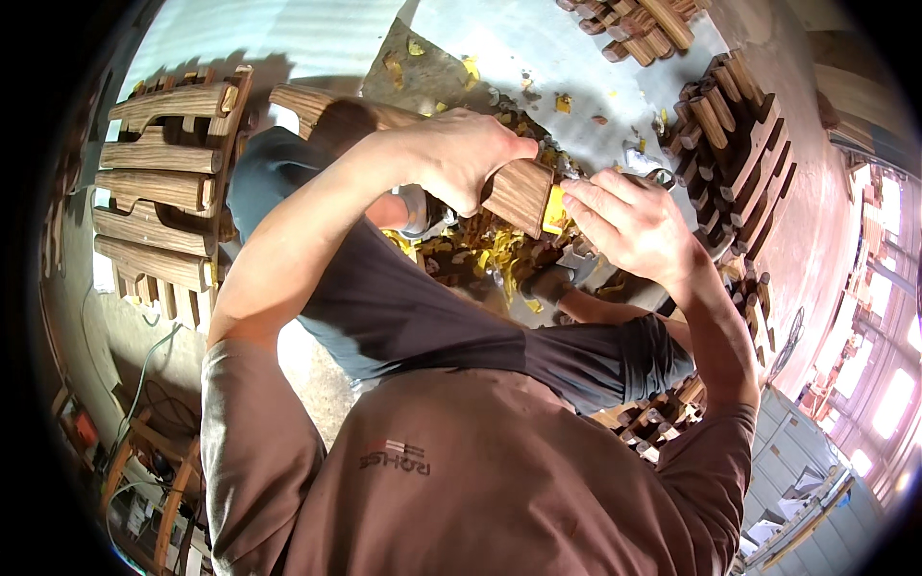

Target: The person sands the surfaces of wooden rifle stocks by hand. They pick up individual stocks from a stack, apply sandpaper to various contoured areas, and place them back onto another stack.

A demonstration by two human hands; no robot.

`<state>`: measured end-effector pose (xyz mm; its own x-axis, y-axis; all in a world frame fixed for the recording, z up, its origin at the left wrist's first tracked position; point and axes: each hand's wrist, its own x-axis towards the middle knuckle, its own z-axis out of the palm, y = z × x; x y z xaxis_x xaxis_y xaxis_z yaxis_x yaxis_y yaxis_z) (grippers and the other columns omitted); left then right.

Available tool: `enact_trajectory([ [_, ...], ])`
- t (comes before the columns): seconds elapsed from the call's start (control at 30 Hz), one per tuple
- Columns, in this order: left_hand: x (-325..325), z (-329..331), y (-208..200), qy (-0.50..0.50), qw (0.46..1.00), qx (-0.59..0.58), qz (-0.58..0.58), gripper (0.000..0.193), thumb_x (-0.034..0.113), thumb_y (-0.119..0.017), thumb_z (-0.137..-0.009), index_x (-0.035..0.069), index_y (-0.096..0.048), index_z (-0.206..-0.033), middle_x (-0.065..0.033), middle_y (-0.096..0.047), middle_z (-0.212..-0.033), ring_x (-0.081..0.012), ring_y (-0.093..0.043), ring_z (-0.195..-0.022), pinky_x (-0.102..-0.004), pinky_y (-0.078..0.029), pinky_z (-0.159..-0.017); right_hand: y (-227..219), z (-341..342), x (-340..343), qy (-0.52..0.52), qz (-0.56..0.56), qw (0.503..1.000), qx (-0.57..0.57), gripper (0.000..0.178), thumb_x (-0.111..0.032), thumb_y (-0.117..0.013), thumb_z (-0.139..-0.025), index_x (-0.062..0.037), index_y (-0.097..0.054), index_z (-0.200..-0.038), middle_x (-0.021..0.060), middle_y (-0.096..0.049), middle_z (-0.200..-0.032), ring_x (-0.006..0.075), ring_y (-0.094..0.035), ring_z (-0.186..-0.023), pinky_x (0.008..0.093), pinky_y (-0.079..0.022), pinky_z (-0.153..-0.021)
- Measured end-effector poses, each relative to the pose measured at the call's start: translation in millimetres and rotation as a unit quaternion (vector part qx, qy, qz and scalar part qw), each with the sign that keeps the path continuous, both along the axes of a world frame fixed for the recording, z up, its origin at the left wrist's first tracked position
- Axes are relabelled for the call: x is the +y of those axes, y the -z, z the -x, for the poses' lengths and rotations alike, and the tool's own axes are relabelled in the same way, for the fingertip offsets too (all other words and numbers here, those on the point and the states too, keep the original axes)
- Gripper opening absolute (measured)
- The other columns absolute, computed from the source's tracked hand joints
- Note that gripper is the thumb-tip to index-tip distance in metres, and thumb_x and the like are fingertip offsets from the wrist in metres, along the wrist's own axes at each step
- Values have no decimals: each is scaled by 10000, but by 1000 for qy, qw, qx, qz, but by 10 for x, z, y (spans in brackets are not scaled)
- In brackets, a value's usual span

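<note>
A brown wooden piece [521, 196] with striped grain lies across in front of me, its long end reaching away to the upper left. My left hand [463, 158] is wrapped over it near its right end. On that end face sits a bright yellow strip [554, 211]. My right hand [629, 219] has its fingers closed together at the yellow strip; the thumb is mostly hidden. Below both hands, many crumpled yellow scraps [507, 257] cover the floor between my feet.
Stacked wooden parts [158, 158] stand at the left. More wooden pieces [744, 154] are piled at the right, and another stack [648, 29] is at the far top. A cable [144, 370] runs down the left side. A grey cabinet [797, 451] stands lower right.
</note>
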<state>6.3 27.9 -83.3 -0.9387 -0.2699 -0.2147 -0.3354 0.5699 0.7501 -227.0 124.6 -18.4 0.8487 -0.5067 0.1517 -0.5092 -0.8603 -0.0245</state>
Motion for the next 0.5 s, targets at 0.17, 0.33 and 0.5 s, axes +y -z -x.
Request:
enact_trajectory([
  [0.17, 18, -9, -77, 13, 1000, -12, 10, 651, -13, -738, -487, 14, -564, -1114, -177, -657, -961, -382, -643, -995, -448, -516, -816, 151, -64, 18, 82, -81, 987, -114, 120, -46, -710, -711, -18, -647, -809, 69, -686, -875, 169, -632, -745, 280, -533, -547],
  [0.33, 22, -28, -18, -10, 997, 20, 74, 668, 5, -760, -551, 36, -572, -1191, -157, -679, -981, -345, -661, -997, -433, -533, -853, 290, -58, -25, 434, -343, 801, -229, 86, -73, -682, -816, 0, -694, -859, 19, -613, -598, 83, -558, -495, 256, -442, -473],
  [0.5, 43, 14, 12, -40, 996, -3, 78, 745, -9, -766, -510, 39, -531, -1215, -151, -625, -1100, -356, -610, -1097, -453, -512, -879, 474, -58, -69, 502, -520, 531, -442, 95, -57, -658, -823, 37, -672, -831, 45, -628, -657, 102, -536, -494, 257, -416, -438],
])
